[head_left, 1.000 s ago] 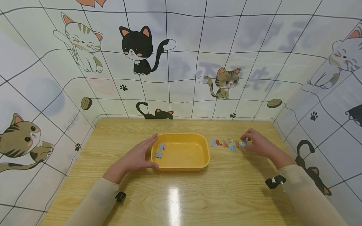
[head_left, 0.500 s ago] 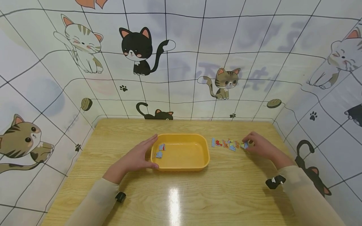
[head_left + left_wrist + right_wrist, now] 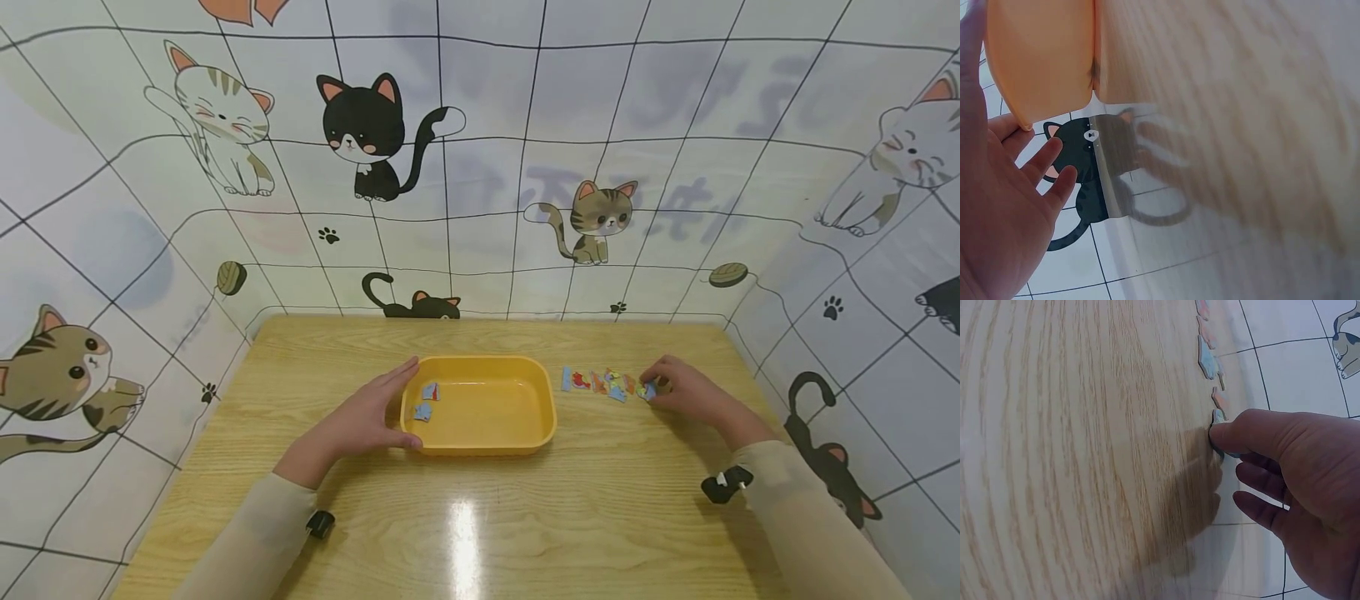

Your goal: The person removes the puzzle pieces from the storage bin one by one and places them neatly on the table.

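My left hand (image 3: 365, 416) spans the left end of a yellow plastic tray (image 3: 480, 450). Its thumb holds the near corner and its fingers the far corner. Seen from the left wrist, one fingertip meets the rim of the tray (image 3: 1041, 56), and the other fingers hang free. Two blue puzzle pieces (image 3: 423, 412) lie inside the tray, at its left. At the right end of a row of puzzle pieces (image 3: 597, 382), my right hand (image 3: 686, 390) pinches a blue puzzle piece (image 3: 1217, 419) between thumb and forefinger, down at the tabletop.
The wooden table (image 3: 570, 508) runs back to a wall (image 3: 487, 208) printed with cartoon cats and grid lines. The row of pieces lies right of the tray, towards the table's far side. Side walls flank the table.
My right hand has shifted slightly towards me and right with the puzzle piece, then a little back left, staying at the row's right end. The left hand and tray have not moved.
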`<state>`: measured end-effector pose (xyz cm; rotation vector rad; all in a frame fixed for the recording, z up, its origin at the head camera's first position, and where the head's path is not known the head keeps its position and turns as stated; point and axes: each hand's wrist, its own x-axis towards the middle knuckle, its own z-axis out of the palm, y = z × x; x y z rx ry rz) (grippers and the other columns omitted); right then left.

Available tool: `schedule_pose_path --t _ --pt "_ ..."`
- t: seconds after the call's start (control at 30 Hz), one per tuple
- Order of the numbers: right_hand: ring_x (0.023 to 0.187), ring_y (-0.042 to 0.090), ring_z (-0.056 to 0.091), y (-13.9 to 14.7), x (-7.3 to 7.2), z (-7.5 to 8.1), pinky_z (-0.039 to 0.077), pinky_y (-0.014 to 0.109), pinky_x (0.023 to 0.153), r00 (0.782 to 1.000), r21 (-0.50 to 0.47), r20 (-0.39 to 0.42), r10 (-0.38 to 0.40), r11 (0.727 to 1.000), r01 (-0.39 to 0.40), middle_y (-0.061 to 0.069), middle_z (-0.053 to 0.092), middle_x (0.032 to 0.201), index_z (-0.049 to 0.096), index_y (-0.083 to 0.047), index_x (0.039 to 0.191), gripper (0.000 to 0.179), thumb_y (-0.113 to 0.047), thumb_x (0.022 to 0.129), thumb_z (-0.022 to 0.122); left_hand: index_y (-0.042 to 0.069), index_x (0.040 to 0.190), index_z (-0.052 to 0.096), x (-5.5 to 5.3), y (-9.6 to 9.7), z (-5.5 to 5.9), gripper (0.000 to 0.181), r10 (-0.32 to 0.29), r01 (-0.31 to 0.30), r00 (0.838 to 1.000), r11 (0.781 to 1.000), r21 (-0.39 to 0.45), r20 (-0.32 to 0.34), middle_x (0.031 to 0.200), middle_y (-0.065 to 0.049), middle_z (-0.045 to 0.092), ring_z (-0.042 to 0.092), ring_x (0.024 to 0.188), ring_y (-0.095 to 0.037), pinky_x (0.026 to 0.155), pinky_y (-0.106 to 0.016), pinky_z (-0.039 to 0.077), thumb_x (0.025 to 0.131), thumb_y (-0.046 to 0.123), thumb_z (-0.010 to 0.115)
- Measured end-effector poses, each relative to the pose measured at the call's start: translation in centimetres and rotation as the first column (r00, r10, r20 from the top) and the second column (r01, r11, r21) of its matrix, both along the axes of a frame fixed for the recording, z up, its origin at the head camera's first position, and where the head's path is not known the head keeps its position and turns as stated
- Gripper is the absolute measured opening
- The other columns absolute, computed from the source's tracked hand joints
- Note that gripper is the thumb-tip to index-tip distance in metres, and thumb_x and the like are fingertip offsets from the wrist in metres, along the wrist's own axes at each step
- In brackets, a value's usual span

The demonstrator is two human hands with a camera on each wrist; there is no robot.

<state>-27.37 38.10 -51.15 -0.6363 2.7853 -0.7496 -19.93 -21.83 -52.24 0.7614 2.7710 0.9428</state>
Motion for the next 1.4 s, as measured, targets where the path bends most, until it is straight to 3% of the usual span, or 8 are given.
schedule_pose_path --t 0.47,1.07,1.23,1.4 --pt "0.107 0.031 0.063 0.31 -0.36 -0.39 0.056 0.050 0.091 1.000 -0.017 0.025 -0.002 1.000 0.002 0.017 0.065 0.123 0.075 0.005 0.126 0.034 -0.003 0.095 0.085 0.015 0.178 0.025 0.04 -0.01 0.12 0.135 0.000 0.000 1.000 1.000 0.001 0.004 0.184 0.006 0.017 0.024 0.168 -0.034 0.132 -0.062 0.026 0.076 0.068 0.096" --pt "0.116 0.040 0.063 0.49 -0.13 0.05 0.055 0.059 0.096 0.995 -0.015 0.066 -0.069 0.997 0.070 0.023 0.064 0.132 0.069 0.006 0.137 0.049 -0.014 0.096 0.088 0.015 0.178 0.025 0.18 0.11 0.35 0.135 0.005 -0.004 1.000 1.000 -0.006 0.012 0.185 0.005 0.017 0.024 0.168 -0.034 0.132 -0.061 0.027 0.076 0.065 0.096" --pt "0.118 0.039 0.063 0.28 0.10 0.23 0.055 0.056 0.095 0.994 -0.028 0.069 -0.085 0.996 0.087 0.022 0.065 0.134 0.068 0.005 0.139 0.051 -0.015 0.097 0.087 0.015 0.178 0.025 0.20 0.08 0.42 0.134 0.002 -0.002 1.000 1.000 0.000 0.015 0.185 0.005 0.017 0.024 0.168 -0.034 0.132 -0.061 0.027 0.076 0.064 0.097" --pt "0.111 0.036 0.065 -0.40 0.61 0.21 0.058 0.045 0.086 0.991 -0.083 0.021 -0.134 0.987 0.135 0.022 0.069 0.131 0.068 0.003 0.137 0.041 -0.013 0.102 0.081 0.015 0.178 0.024 0.15 0.08 0.45 0.134 -0.002 0.002 1.000 1.000 0.003 0.012 0.185 0.005 0.016 0.024 0.168 -0.034 0.132 -0.062 0.027 0.076 0.065 0.096"
